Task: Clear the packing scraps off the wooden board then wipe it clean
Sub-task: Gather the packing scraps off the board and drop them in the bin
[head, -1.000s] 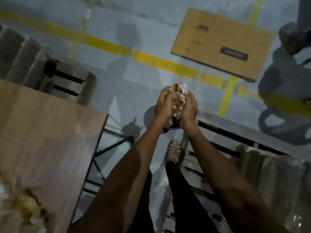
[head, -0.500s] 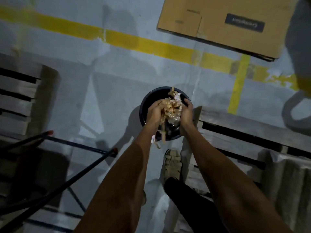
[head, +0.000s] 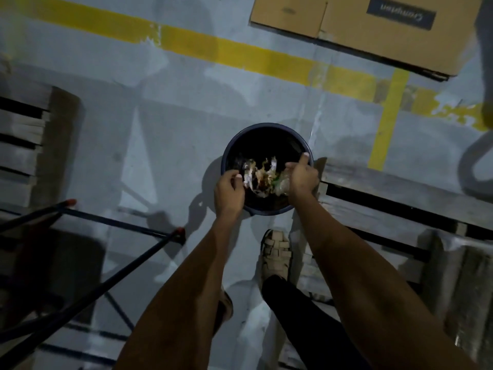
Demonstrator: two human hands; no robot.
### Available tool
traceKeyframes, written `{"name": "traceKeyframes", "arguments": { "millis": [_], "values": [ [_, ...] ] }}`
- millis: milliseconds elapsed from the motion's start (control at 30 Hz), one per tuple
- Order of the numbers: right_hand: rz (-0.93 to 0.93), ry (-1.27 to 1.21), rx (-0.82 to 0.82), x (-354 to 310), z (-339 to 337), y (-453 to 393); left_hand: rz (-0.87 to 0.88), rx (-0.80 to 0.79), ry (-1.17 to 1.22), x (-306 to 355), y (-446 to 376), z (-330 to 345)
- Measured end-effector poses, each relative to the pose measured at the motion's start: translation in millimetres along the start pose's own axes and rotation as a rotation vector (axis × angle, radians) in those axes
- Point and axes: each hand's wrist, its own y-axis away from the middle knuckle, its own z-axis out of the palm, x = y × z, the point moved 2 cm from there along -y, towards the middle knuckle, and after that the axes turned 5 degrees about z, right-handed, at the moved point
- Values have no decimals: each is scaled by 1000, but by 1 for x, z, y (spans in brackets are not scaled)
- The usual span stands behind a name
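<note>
Now the hands have let go over the round dark bucket (head: 266,134).
The left hand (head: 229,189) and right hand (head: 302,177) have spread apart, fingers loose, and the crinkly brown-and-clear packing scraps (head: 262,173) are dropping in; the board, out of view, needs wiping.

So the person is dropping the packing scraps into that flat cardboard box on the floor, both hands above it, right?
Not the box. The head view shows both hands, left hand and right hand, above a round dark bin, scraps between them. The cardboard box lies farther off.

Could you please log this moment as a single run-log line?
phase: dumping scraps | left hand: over bin rim | right hand: over bin, thumb up | packing scraps: between hands, above dark bin | board: not in view
</note>
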Motion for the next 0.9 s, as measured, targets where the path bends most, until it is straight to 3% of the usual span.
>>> {"name": "traceKeyframes", "arguments": {
  "millis": [100, 267, 433, 633, 767, 900],
  "values": [
    [181, -190, -41, -2, -5, 9, -21, -26, 27, -4, 8, -11],
    [196, -291, 6, -15, -16, 43, 65, -185, 100, 14, 27, -13],
    [314, -349, -145, -29, -17, 70, 238, -329, -82, 46, 35, -5],
    [311, -443, -375, -31, -29, 100, 236, -193, -169, 69, 39, -10],
    [271, -412, -340, -35, -43, 115, 179, -231, -174, 75, 47, -18],
    [286, -472, -324, -40, -64, 145, 95, -137, -146, 86, 62, -34]
  ]
}}
